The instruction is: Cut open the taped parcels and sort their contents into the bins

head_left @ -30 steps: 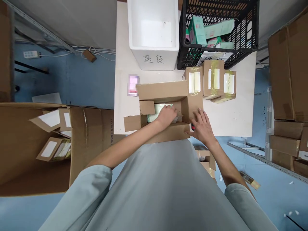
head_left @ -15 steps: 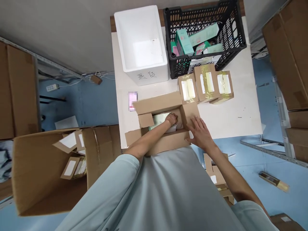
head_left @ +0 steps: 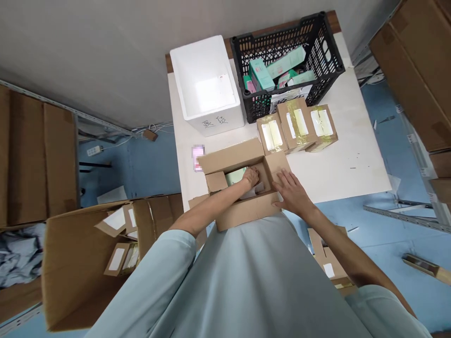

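An open cardboard box stands at the table's near edge, against my shirt, with its flaps folded outward. My left hand is inside it, fingers curled down; what they hold, if anything, is hidden. Under and beside that hand lie a pale green carton and some whitish, crumpled-looking material. My right hand rests on the box's right flap, its fingers spread and the thumb near the front flap.
Behind the box are a white foam bin and a black crate with green cartons. Several taped boxes stand at the crate's front. A pixelated pink item lies left. A large carton stands at lower left.
The camera view has shifted and tilted a little. My left hand stays in the box with small movement, and more whitish material shows below it. My right hand remains on the flap.
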Demonstrator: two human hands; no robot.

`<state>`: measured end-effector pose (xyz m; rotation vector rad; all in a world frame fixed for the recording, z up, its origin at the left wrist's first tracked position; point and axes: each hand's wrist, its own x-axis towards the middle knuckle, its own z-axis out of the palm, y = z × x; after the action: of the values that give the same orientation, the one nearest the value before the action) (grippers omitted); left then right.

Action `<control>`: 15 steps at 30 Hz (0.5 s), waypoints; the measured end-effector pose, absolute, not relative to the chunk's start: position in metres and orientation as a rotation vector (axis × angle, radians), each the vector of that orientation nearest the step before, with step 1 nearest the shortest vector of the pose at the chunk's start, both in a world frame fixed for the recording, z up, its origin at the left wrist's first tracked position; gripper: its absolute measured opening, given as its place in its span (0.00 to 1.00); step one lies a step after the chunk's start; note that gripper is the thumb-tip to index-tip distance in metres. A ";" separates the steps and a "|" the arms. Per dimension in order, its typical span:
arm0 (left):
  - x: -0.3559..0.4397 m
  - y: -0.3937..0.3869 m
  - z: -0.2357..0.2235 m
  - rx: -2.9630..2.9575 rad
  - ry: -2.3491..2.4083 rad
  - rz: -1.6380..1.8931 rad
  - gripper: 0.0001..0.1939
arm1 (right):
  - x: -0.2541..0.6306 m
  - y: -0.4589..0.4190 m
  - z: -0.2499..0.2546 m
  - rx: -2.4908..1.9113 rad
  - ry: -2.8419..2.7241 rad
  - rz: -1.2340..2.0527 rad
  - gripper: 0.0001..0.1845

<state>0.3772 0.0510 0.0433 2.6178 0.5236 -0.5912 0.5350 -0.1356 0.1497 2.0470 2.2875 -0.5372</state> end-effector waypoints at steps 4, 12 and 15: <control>0.360 0.067 0.079 2.753 0.420 -0.692 0.13 | 0.535 -0.137 0.144 2.050 2.311 -0.522 0.47; 0.316 0.095 0.174 2.918 0.353 -0.714 0.12 | 0.531 -0.136 0.130 2.057 2.311 -0.552 0.50; 0.295 0.101 0.216 2.953 0.394 -0.596 0.09 | 0.524 -0.137 0.126 2.079 2.309 -0.544 0.49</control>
<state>0.2945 0.1008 0.2162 2.9534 0.3943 -0.5965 0.5244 -0.1366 0.1255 2.0790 2.3095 -0.5438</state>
